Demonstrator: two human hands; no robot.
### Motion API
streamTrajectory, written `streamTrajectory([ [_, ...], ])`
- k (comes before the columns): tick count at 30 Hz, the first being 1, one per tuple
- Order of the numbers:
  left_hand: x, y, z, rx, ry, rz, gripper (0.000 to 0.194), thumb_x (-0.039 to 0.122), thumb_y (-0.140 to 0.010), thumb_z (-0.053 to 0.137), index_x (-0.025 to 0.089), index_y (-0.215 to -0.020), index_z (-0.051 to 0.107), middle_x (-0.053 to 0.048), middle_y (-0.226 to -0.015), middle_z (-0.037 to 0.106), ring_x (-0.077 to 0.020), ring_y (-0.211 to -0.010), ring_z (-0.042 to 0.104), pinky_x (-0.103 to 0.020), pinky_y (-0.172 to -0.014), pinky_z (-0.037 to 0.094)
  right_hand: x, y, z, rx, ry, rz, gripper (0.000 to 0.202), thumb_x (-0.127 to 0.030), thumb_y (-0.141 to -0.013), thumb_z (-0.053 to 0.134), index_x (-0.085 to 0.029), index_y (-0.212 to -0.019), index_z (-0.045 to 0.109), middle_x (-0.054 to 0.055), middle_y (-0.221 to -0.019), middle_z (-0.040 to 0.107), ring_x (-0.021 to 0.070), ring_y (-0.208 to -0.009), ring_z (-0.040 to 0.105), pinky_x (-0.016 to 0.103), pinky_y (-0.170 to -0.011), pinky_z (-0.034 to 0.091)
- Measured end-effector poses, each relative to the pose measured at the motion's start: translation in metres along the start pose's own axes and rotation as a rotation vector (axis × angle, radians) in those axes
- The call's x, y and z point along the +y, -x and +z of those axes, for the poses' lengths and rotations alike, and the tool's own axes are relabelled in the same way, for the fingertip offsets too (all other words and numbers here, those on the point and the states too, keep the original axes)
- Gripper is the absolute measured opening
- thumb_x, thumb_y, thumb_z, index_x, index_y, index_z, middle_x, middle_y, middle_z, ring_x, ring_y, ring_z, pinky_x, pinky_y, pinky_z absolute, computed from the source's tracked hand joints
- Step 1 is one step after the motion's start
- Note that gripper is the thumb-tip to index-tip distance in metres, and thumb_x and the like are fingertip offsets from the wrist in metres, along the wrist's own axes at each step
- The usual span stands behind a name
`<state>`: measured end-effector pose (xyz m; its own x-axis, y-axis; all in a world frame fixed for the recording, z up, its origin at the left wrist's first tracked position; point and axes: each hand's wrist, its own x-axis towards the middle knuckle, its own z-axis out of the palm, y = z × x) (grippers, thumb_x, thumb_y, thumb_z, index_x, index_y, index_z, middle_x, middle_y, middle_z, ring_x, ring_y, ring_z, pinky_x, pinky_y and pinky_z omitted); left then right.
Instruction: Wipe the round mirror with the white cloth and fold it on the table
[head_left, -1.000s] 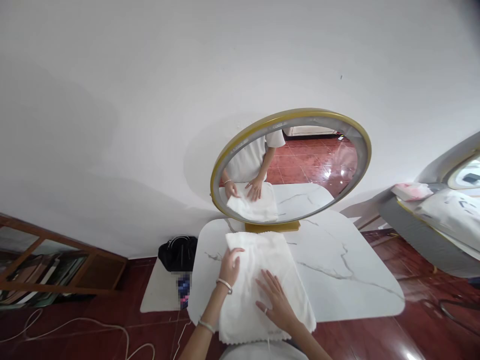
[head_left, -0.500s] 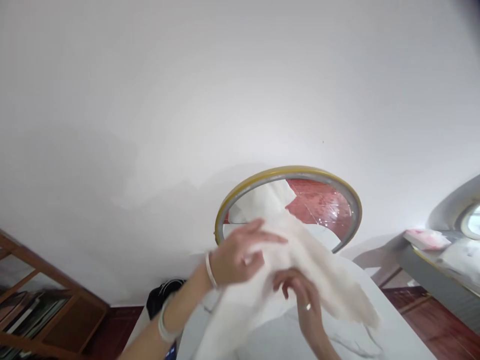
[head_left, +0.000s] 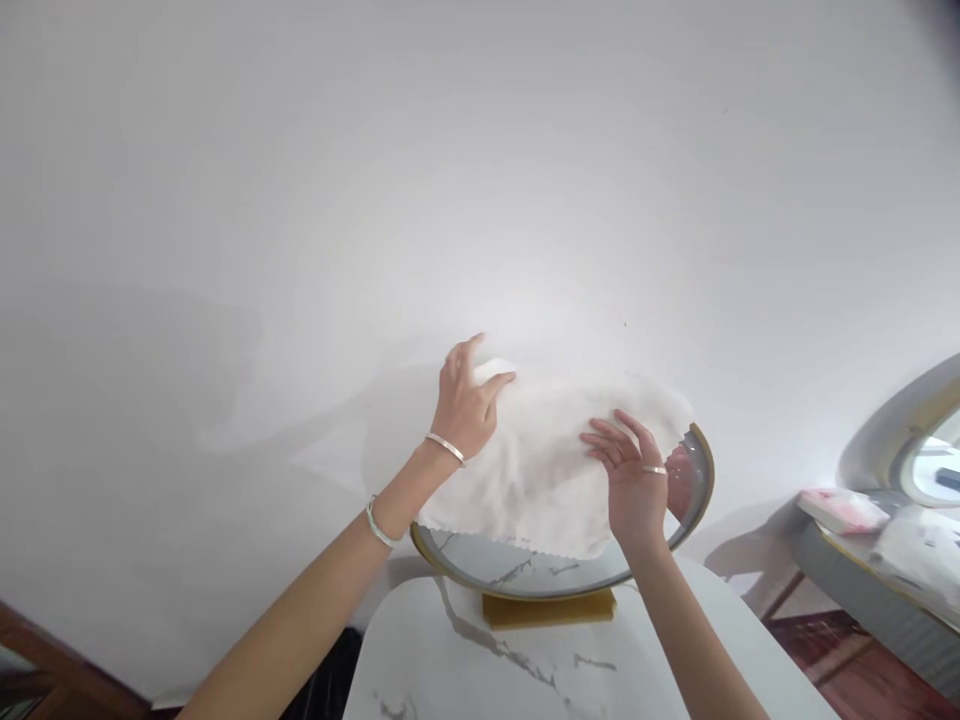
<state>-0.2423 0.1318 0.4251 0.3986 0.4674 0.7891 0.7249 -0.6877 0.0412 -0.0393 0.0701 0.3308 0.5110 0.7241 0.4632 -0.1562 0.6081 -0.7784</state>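
Head view: white scalloped-edge cloth (head_left: 555, 470) is draping in front of the round gold-rimmed mirror (head_left: 711, 470), covering most of the glass & poking a bit past its top rim. Lower scalloped edge is hanging above the mirror's gold base (head_left: 551, 612), w/ glass showing below it & at R side. Marble-pattern surface (head_left: 637, 665) is supporting the mirror from below.

L hand (head_left: 466, 405) is reaching to the mirror's upper L, at the cloth's top edge; its grip is spreading, thumb apart from fingers. R hand (head_left: 634, 480) is hovering or resting in front of the mirror's R part, palm side showing, grip spreading, fingers loosely bent. Can't tell how firmly either is touching the cloth; no clear pinch showing.

Cloth is looking light, soft & floppy, prob. not fragile or slippery; no stiffness, so it's likely sagging btwn hold pts. Top corners are offering the best hold, 1 per hand.

R of mirror: pink-&-white packet (head_left: 844, 508) is lying near a 2nd round mirror (head_left: 930, 470).
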Motion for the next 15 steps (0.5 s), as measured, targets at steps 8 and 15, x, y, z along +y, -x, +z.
streamTrajectory([
  [8,0.036,0.007,0.032,0.072,-0.031,0.159,0.037,0.032,-0.098,0.043,0.017,-0.130,0.055,-0.010,-0.128,0.063,-0.0234,-0.120,0.058,-0.040,-0.099,0.047,0.031,0.025,-0.007,0.067,0.913,-0.545,0.065,-0.048,-0.094,0.047,-0.025,-0.151,0.025,0.013,-0.160,0.003,0.0338,-0.147,0.005,0.065,-0.112,0.016],
  [15,0.026,0.024,0.041,0.178,-0.128,0.311,0.032,0.027,-0.098,0.044,0.022,-0.126,0.058,-0.008,-0.139,0.056,-0.0227,-0.134,0.047,-0.040,-0.107,0.040,0.059,0.038,0.000,-0.046,0.964,-0.433,0.077,-0.049,-0.096,0.039,-0.024,-0.154,-0.005,0.015,-0.161,-0.012,0.0383,-0.147,-0.009,0.076,-0.106,0.009],
])
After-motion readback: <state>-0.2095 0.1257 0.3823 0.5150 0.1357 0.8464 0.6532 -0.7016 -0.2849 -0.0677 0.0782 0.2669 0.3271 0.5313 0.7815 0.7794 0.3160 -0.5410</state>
